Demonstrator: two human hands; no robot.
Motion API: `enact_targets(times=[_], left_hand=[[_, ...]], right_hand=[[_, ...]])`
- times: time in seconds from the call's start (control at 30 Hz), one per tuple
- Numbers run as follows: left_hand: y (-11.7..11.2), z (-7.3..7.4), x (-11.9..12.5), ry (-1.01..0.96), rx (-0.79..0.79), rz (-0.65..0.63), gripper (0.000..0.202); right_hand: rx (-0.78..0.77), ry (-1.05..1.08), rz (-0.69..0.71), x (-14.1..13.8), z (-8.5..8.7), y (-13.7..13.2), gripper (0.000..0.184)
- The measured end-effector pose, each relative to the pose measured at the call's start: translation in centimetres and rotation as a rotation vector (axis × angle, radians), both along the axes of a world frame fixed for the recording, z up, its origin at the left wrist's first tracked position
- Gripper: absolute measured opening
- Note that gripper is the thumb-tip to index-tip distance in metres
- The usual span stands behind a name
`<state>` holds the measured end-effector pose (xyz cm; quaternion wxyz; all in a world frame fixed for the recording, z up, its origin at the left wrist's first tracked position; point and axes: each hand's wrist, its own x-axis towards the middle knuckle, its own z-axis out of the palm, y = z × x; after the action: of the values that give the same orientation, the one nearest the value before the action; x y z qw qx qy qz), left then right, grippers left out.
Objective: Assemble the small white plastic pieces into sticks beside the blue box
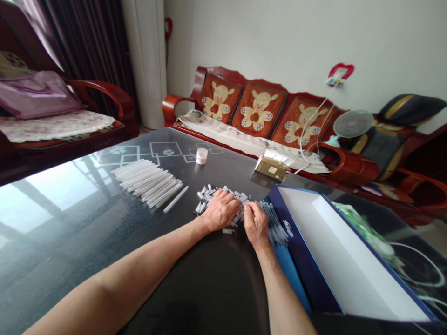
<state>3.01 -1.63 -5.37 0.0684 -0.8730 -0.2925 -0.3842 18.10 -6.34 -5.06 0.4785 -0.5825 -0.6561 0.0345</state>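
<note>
Your left hand [221, 210] was positioned palm down over the pile of short white and grey pieces [200, 196], its fingers bent; whether it gripped a piece could not be told from this view. Your right hand [256, 224] was located just beside it, with the thumb and curled fingers drawn together toward the left fingertips; any item between them was too small to identify. The pile lay on the dark glossy table [216, 279], partly covered by your left hand, with 1 loose piece [228, 231] at its near edge. To the right of your right hand, a group of thin rods [276, 224] lay along the wall of the open blue box [293, 237], whose interior was white. To the left of the pile, a row of white sticks [148, 182] lay side by side, with 1 separate stick [176, 199] just beside its right end. Beyond the pile stood a small jar [201, 156], and a tissue pack [272, 168] rested farther right, near the sofa with 3 visible cushions [257, 106]
</note>
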Motion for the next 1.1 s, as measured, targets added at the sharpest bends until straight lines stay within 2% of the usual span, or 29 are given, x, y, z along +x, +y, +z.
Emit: enact_targets(times=[0.13,0.4,0.63,0.83,0.93,1.1], left_hand=[[-0.06,0.07,0.10,0.013,-0.009,-0.015,0.029],[-0.08,0.14,0.05,0.009,-0.008,-0.032,0.028],[0.04,0.00,-0.11,0.011,-0.018,-0.004,0.029],[-0.08,0.04,0.02,0.026,-0.012,-0.023,0.029],[-0.04,0.02,0.01,0.028,-0.011,-0.018,0.029],[-0.01,-0.02,-0.11,0.026,-0.025,0.006,0.028]], right_hand=[[0.005,-0.035,0.004,-0.04,0.14,-0.06,0.031],[-0.109,0.068,-0.098,-0.45,-0.20,0.21,0.045],[0.001,-0.001,-0.017,-0.05,-0.01,0.08,0.029],[-0.017,-0.067,-0.056,-0.05,-0.08,0.20,0.038],[-0.039,-0.027,-0.074,-0.08,-0.22,0.26,0.041],[-0.015,0.001,-0.017,0.04,-0.17,0.15,0.032]])
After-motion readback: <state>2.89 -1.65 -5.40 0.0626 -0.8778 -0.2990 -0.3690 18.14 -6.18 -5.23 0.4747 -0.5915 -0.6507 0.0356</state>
